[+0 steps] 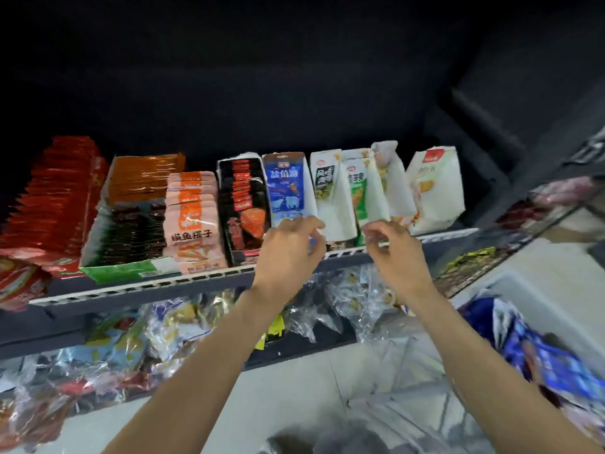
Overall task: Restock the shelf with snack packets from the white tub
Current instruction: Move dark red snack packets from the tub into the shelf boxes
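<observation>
The shelf [183,283] carries rows of snack packets in open white cartons. My left hand [288,250] is raised to the shelf front, fingers curled, pinching the bottom edge of the blue packet [288,185] that stands in its carton. My right hand [393,250] is beside it, with fingertips pinching the lower edge of the white carton of green packets [360,194]. The white tub [510,280] sits at the lower right with several blue packets [550,355] in it. What lies inside either grip is partly hidden by the fingers.
Red packets [55,198], orange and pink packets [193,217] and black-red packets [244,204] fill the shelf's left. More white cartons [435,191] stand to the right. A lower shelf holds clear-wrapped bags [157,326]. The floor [294,404] is pale tile.
</observation>
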Demonstrator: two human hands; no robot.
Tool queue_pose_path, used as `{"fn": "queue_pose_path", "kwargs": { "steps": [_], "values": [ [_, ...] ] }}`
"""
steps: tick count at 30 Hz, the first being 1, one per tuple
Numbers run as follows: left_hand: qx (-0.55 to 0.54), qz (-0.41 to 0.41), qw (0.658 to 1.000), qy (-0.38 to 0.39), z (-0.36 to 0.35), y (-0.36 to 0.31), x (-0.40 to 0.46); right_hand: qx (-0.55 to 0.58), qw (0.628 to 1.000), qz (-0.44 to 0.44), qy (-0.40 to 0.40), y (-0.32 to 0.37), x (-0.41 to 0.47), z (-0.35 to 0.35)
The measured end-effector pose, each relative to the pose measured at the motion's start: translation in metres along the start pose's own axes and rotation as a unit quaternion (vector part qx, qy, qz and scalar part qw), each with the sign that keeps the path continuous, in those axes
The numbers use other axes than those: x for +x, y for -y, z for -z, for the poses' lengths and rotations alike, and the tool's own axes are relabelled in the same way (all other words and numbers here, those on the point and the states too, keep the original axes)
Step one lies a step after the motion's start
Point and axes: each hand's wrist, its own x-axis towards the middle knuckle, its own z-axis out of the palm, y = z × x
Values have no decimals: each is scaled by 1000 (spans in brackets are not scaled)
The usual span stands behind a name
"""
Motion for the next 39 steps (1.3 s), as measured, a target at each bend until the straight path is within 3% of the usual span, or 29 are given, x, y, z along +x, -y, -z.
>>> {"fn": "queue_pose_path", "kwargs": {
  "steps": [7,15,20,24,30,34,36,39],
  "values": [
    [-5,-57,984,169,-121,-100,-6,-14,980,-200,-3,-133,-83,62],
    [2,-47,950,307,-255,-188,-29,-26,942,-332,47,-275,-153,104],
    [36,-85,902,422,-312,-212,-46,-68,933,-321,147,-324,-181,119],
    [89,-128,874,460,-333,-219,-55,-35,927,-309,209,-349,-192,114],
    [135,-132,867,460,-351,-229,-67,-109,903,-332,250,-379,-206,113],
    [74,-162,878,444,-351,-232,-74,-80,904,-333,258,-391,-221,122],
    [19,-185,858,480,-345,-235,-78,-70,906,-319,271,-395,-228,128],
    [29,-233,802,549,-343,-240,-83,-52,904,-324,276,-397,-239,135]
  ]
}}
